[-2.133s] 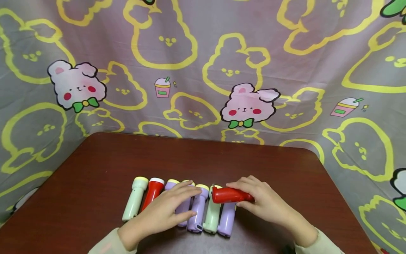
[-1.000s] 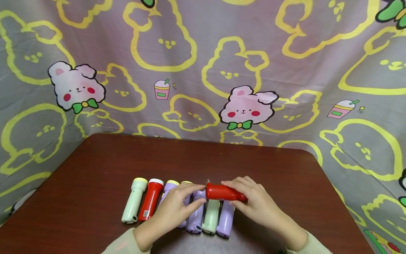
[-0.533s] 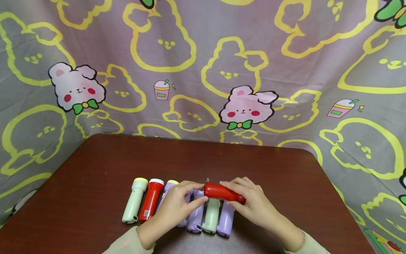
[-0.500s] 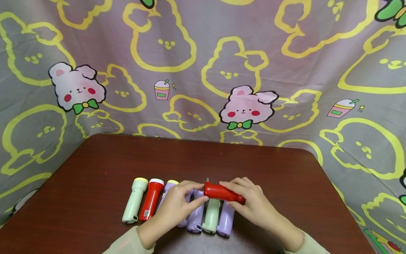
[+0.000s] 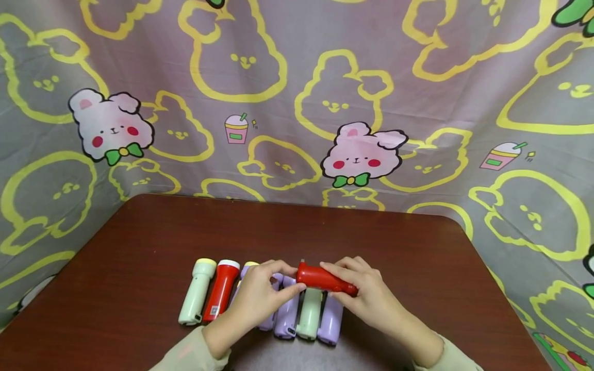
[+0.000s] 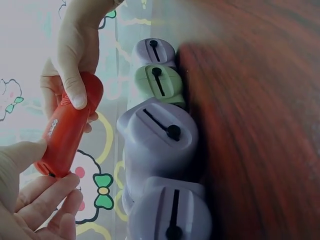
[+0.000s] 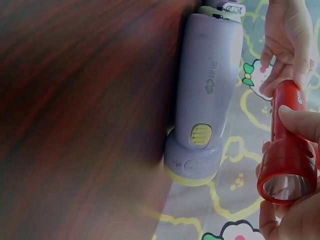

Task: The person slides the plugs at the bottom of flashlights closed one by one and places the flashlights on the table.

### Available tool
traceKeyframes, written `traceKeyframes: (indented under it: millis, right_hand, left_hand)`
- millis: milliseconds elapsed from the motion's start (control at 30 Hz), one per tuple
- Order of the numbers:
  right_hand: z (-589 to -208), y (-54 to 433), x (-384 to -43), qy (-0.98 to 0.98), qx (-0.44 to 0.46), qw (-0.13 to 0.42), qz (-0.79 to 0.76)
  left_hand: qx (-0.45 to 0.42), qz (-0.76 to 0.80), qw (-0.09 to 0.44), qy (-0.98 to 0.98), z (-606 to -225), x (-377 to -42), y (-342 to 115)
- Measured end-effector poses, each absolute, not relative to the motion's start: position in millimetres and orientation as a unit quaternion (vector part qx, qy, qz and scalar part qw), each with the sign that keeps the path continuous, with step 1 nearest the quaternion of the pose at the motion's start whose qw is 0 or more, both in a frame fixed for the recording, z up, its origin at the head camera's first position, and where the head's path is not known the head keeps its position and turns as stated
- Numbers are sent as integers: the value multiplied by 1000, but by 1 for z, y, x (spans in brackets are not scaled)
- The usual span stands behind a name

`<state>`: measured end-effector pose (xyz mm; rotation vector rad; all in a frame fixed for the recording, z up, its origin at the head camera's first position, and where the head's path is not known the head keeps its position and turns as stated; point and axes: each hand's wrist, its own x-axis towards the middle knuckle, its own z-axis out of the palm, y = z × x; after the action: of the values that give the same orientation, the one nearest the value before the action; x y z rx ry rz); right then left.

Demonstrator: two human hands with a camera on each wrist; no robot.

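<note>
A red flashlight (image 5: pixel 320 278) is held crosswise above a row of flashlights. My right hand (image 5: pixel 366 291) grips its head end, thumb on the near side and fingers over the far side. With thumb and fingertips my left hand (image 5: pixel 260 291) pinches the tail end, where a small metal tab sticks up. The right wrist view shows the clear lens and reflector of the red flashlight (image 7: pixel 286 167). Beneath it lie a pale green flashlight (image 5: pixel 310 314) and a purple flashlight (image 5: pixel 331 319), their heads hidden. Another purple flashlight (image 5: pixel 286 314) lies under my left fingers.
At the row's left end are a pale green flashlight (image 5: pixel 195 293) and a second red flashlight (image 5: pixel 223 288) with a white rim. More purple ones are partly hidden by my left hand. The dark wooden table (image 5: pixel 260 226) meets a patterned curtain (image 5: pixel 278 103) behind.
My left hand has moved right from over the row and now pinches the tail of the red flashlight. My right hand has brought the flashlight slightly left. Little differs over the last half second.
</note>
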<state>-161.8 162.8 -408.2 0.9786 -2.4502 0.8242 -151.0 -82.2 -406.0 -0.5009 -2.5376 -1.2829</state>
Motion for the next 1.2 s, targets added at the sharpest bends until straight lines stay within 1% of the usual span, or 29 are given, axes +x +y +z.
traceKeyframes:
  millis: [267,367,533,733,1000,1200]
  right_hand:
    - [-407,162,-159,-878,326,172,305]
    - [-408,162,-160,-878,323,176,306]
    - [-407,161,-161,-878,321,179,305]
    - [-407,161,-161,-883,313,170,305]
    - [-407,161,-163,-885,315,170,297]
    - [-406,163,-165,-888,317,166,288]
  left_hand:
    - [-178,-462,111,-862,-404,-150,-82]
    - [-179,-478,102,-854,-404,-151,-81]
    - [-169,-467,107,-861,-404,-151,-80]
    - [-162,-477,91,-859,-404,-150,-79]
    - [-179,-461,124,-861,-406,-151,-80]
    - [-193,-449,122,-864,-406,-150,-81]
